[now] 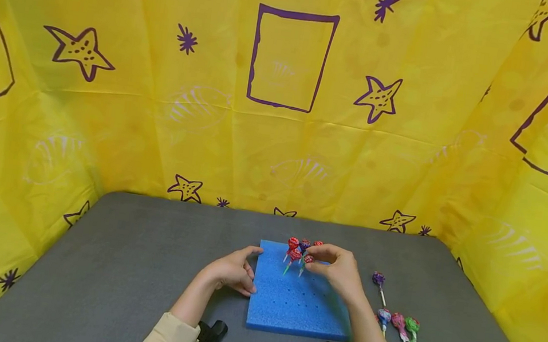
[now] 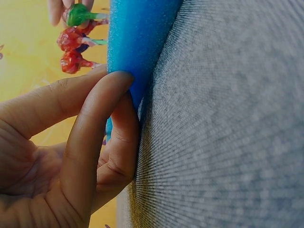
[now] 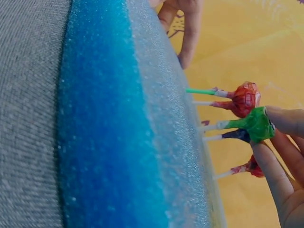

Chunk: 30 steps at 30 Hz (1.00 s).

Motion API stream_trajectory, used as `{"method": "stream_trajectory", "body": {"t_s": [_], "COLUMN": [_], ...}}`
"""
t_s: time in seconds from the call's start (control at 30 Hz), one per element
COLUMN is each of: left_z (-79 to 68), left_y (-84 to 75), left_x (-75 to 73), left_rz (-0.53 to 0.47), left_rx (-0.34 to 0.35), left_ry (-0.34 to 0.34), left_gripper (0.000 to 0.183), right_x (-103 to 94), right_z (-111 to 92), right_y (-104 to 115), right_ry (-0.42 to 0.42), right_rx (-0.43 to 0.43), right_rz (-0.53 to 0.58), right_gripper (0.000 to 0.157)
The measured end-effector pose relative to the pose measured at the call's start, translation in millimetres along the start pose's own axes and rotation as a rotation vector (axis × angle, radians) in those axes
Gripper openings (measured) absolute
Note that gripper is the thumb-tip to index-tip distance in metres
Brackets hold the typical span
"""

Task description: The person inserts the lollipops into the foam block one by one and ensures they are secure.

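A blue foam board [image 1: 297, 316] with rows of small holes lies on the table. My left hand [image 1: 232, 272] holds its left edge with bent fingers, seen close in the left wrist view. Over the board's far part, my right hand [image 1: 339, 269] pinches the head of a green-wrapped lollipop [image 3: 259, 124] between thumb and fingers. Its stick points down at the board; whether the tip sits in a hole I cannot tell. Several other lollipops stand upright around it, among them a red one [image 1: 293, 244] and a dark blue one [image 3: 236, 135].
Right of the board, loose lollipops lie on the grey table [image 1: 136, 268]: a purple one [image 1: 378, 279], a blue one [image 1: 383, 316], a pink one [image 1: 398, 320] and a green one [image 1: 412, 325]. A yellow patterned cloth [image 1: 276, 154] closes off the back and sides.
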<state>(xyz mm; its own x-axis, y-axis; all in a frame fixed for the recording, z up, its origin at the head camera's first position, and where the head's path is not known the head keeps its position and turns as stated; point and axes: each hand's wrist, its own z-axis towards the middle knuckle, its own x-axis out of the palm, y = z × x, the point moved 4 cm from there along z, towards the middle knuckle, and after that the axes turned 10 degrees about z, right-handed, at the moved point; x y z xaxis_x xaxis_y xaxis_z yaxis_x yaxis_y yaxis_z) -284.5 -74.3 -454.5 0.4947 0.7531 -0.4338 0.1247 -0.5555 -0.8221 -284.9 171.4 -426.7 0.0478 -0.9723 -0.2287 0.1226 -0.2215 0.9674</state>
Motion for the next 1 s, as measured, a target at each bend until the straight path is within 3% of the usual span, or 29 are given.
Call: {"method": "stream_trajectory", "body": {"t_s": [0.43,0.77,1.0], "left_z": [-1.8,-1.1,-1.9], "left_y": [-2.1,-0.6,-0.7], "left_x": [-0.4,0.5,0.8], "left_rz": [0.007,0.004,0.015], "left_rx": [0.008,0.002,0.010], "left_ry": [-0.005,-0.008,-0.016], "left_gripper": [0.091,0.090,0.090], "right_x": [-19.4,-59.0,-88.3], "right_z": [2,1,-1], "right_y": [6,14,11], "right_ry": [-0.059,-0.168,-0.216], "right_rx": [-0.022,0.055,0.151], "right_rz": [-0.020,-0.097,-0.084], "right_gripper": [0.027,0.037,0.044]}}
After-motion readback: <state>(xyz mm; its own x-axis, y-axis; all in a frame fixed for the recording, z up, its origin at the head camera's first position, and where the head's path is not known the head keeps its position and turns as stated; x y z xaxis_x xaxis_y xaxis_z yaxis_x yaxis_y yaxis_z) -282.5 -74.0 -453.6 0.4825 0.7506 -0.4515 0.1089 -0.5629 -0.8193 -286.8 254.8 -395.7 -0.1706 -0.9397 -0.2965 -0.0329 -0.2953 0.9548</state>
